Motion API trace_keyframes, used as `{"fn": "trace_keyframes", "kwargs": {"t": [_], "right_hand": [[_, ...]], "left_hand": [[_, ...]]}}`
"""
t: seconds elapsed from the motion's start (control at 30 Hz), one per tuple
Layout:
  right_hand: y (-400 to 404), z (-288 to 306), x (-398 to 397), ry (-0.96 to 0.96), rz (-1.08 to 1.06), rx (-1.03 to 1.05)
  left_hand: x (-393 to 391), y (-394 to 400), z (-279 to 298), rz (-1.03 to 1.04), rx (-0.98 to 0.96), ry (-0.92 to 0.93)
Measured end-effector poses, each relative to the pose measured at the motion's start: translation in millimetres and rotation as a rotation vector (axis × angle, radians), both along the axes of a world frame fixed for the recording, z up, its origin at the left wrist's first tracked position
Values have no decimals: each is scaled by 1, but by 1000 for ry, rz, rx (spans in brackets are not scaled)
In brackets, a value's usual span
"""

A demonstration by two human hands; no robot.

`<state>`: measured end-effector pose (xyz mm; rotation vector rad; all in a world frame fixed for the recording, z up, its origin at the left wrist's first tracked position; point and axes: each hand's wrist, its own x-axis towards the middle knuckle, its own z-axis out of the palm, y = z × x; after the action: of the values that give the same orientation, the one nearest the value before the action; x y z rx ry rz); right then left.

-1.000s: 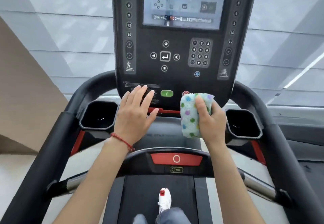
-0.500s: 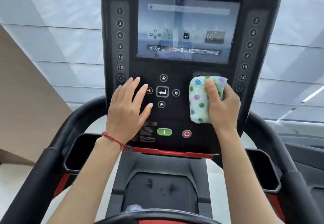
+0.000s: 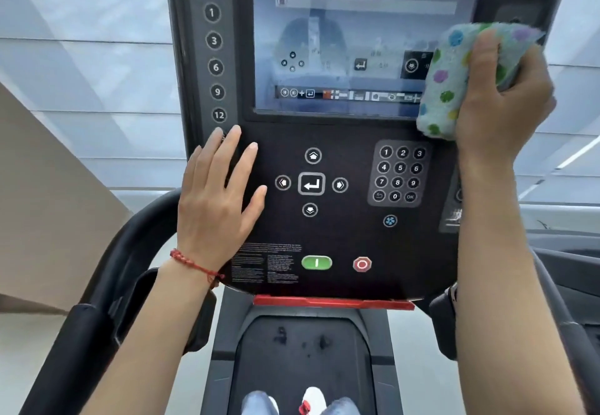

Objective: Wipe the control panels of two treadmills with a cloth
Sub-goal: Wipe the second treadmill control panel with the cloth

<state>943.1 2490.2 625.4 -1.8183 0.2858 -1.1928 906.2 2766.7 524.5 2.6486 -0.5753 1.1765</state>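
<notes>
A black treadmill control panel point(image 3: 350, 239) fills the middle of the view, with a lit screen point(image 3: 337, 44), arrow keys, a number pad, a green start button and a red stop button. My right hand point(image 3: 503, 102) grips a folded white cloth with coloured dots point(image 3: 454, 80) and presses it against the screen's right edge. My left hand point(image 3: 214, 200), a red bracelet at its wrist, lies flat with fingers spread on the panel's lower left, beside the arrow keys. The right column of buttons is hidden behind the cloth and my arm.
Black padded handrails point(image 3: 97, 301) curve out on both sides of the console. A dark tray point(image 3: 305, 359) sits below the panel, with a red strip point(image 3: 331, 302) above it. My shoes show at the bottom. A bright tiled wall lies behind, a beige slanted surface at left.
My right hand carried the cloth up from the bottom of the panel, over the number pad, to the screen's right edge. My left hand slid up the panel's left side. The view tilted upward.
</notes>
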Motion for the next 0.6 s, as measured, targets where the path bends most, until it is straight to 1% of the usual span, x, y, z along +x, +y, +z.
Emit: {"fn": "trace_keyframes", "kwargs": {"t": [0.1,0.17,0.27,0.37,0.43,0.53,0.6], "right_hand": [[5,0,8,57,-165,-129],[11,2,9,106,-236,-149],[28,3,11,146,-286,-132],[64,4,16,126,-321,-239],[90,5,22,80,-294,-306],[125,4,32,5,-145,-374],[148,2,35,4,-44,-455]], "left_hand": [[6,1,-4,-1,-2,5],[9,0,-6,-6,-13,0],[10,-1,-10,-12,-27,-10],[10,-1,-12,-14,-26,-7],[11,-1,-12,-18,-27,-5],[11,-4,-13,-15,-33,-12],[11,-5,-15,-18,-48,-14]]}}
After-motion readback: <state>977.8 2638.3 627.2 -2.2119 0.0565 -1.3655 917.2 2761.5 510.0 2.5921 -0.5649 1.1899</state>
